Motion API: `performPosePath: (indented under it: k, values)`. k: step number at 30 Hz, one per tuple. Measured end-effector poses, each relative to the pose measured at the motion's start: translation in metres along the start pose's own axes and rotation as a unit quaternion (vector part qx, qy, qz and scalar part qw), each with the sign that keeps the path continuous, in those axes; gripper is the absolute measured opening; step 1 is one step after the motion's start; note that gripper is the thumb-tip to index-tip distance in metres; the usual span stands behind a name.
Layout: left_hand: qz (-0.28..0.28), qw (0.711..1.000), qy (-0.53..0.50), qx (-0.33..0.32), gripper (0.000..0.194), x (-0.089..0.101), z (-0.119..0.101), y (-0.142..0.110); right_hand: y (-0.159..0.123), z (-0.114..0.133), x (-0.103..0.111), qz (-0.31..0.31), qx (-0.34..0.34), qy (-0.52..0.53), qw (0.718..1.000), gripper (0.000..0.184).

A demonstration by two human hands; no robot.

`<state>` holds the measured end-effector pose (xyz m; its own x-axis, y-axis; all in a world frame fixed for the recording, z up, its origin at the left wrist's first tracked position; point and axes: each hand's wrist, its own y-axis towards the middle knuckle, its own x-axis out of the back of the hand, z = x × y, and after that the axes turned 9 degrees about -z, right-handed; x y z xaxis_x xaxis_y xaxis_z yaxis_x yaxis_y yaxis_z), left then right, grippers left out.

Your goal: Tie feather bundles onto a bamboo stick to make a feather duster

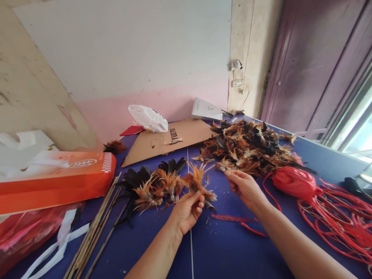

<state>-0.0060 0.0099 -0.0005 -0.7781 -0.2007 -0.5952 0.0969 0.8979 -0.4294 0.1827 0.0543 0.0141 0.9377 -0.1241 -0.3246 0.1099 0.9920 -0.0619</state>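
My left hand (188, 211) is closed around the lower part of a small bunch of orange-brown feathers (196, 178), which stands up above the thumb. My right hand (242, 188) is pinched at the near left edge of a large pile of brown and black feathers (247, 145). A greyish feather (220, 167) shows at its fingertips. Left of my left hand lie tied-looking bunches of orange and black feathers (159, 184). Between my forearms a strip of red plastic ribbon (232, 218) rests on the blue table (221, 252).
Thin sticks (93, 228) lie at the left beside an orange bag (58, 190). A flattened cardboard sheet (171, 139), a white plastic bag (148, 118) and a white box (206, 109) are at the back. A red ribbon bundle (296, 182) trails tangled strands at the right.
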Motion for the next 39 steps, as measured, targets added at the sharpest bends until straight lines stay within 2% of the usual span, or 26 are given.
performPosePath:
  k: [3,6,12,15,21,26,28,31,34,36,39]
  values:
    - [-0.019,0.999,0.002,-0.029,0.008,0.001,-0.001,0.002,-0.010,-0.001,-0.009,0.094,-0.002,-0.160,0.983,0.024]
    - [-0.015,0.998,0.021,-0.049,0.008,-0.002,0.002,0.000,-0.022,-0.005,-0.020,0.141,0.020,-0.223,0.964,0.025]
    - [0.011,0.996,0.057,-0.061,0.013,-0.007,0.009,-0.003,-0.026,-0.015,-0.025,0.127,0.104,-0.244,0.956,0.019]
    - [0.031,0.994,0.080,-0.061,0.016,-0.006,0.010,-0.003,-0.025,-0.015,-0.024,0.107,0.121,-0.254,0.954,0.017]
    - [0.057,0.990,0.128,-0.027,0.019,-0.003,0.010,-0.005,-0.028,-0.012,-0.026,0.120,0.071,-0.206,0.969,0.017]
    - [0.079,0.988,0.129,0.005,0.020,-0.002,0.008,-0.005,-0.027,-0.012,-0.023,0.149,0.032,-0.163,0.975,0.018]
    - [0.081,0.988,0.130,0.012,0.019,-0.002,0.007,-0.005,-0.026,-0.010,-0.020,0.187,-0.011,-0.153,0.970,0.019]
    - [0.083,0.984,0.158,0.016,0.021,-0.003,0.007,-0.007,-0.026,-0.004,-0.016,0.279,-0.075,-0.154,0.945,0.020]
    - [0.090,0.971,0.221,-0.002,0.026,-0.003,0.009,-0.010,-0.030,0.001,-0.017,0.353,-0.069,-0.161,0.919,0.017]
    - [0.097,0.960,0.263,-0.022,0.029,-0.002,0.011,-0.010,-0.033,0.001,-0.018,0.343,-0.049,-0.183,0.920,0.013]
    - [0.105,0.948,0.297,-0.044,0.031,0.000,0.012,-0.009,-0.035,-0.003,-0.021,0.289,-0.025,-0.220,0.931,0.010]
